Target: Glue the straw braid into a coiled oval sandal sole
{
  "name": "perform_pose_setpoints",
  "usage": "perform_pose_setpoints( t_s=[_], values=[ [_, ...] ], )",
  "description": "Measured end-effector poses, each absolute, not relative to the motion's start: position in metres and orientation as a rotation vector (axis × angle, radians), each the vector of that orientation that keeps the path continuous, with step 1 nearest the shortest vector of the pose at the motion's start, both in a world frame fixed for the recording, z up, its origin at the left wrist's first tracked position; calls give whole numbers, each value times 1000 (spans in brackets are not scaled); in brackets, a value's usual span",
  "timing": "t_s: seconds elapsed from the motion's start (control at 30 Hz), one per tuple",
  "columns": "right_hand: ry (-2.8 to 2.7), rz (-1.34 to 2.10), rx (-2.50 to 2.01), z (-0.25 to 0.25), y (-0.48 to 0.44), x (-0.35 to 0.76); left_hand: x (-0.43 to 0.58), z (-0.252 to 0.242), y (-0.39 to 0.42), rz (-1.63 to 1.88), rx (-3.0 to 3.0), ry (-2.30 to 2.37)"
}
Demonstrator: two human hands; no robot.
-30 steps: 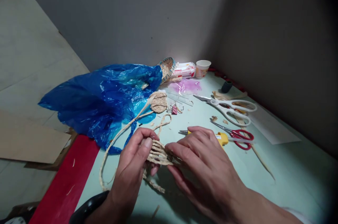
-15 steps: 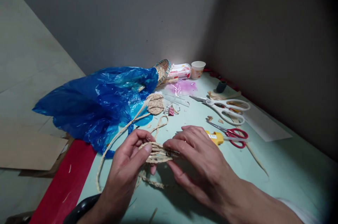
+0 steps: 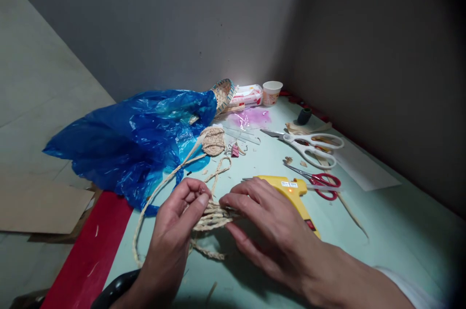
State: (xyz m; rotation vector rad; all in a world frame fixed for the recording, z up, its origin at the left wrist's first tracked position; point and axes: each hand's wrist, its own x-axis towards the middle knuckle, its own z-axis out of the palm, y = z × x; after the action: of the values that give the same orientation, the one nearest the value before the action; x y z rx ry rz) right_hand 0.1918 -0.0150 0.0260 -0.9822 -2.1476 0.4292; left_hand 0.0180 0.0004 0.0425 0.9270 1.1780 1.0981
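Observation:
Between my hands is a bundle of braided straw cord (image 3: 213, 217), its strands lying side by side. My left hand (image 3: 178, 224) pinches the bundle's left end between thumb and fingers. On the right end, my right hand (image 3: 267, 226) grips with fingers above and thumb below, hiding part of it. A loose loop of cord rises behind the bundle, and a short braided tail hangs beneath. Right behind my right hand lies a yellow glue gun (image 3: 291, 190) with a small orange light. A small woven straw piece (image 3: 213, 141) with long cords lies farther back.
A blue plastic bag (image 3: 145, 129) spreads over the left, with a woven basket (image 3: 223, 95) at its mouth. White-handled scissors (image 3: 309, 146) and red-handled scissors (image 3: 322, 184) lie to the right. Behind stand a paper cup (image 3: 272, 93), a tissue pack (image 3: 249, 95) and a dark spool (image 3: 304, 116).
My right hand has shifted slightly left and down, uncovering more of the glue gun. The bundle has tilted, and its strands look more spread. Both hands keep hold of it.

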Motion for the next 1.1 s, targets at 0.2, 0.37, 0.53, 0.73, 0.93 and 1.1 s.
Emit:
perform_pose_setpoints(
  t_s=[0.2, 0.37, 0.53, 0.73, 0.93, 1.1],
  values=[
    [-2183, 423, -961, 24, -16, 193, 18, 46, -1, 1101, 865, 1132],
    [-2213, 357, -951, 20, -13, 194, 19, 52, -1, 1101, 887, 1123],
    [-2243, 322, -948, 20, -13, 194, 16, 47, 1, 955, 964, 1089],
    [-2255, 427, -970, 18, -15, 193, 14, 38, 2, 925, 874, 1096],
    [-2255, 494, -963, 24, -16, 194, 15, 42, 1, 971, 859, 1076],
    [-2143, 412, -916, 25, -15, 194, 13, 44, 1, 977, 851, 1067]
  ],
)
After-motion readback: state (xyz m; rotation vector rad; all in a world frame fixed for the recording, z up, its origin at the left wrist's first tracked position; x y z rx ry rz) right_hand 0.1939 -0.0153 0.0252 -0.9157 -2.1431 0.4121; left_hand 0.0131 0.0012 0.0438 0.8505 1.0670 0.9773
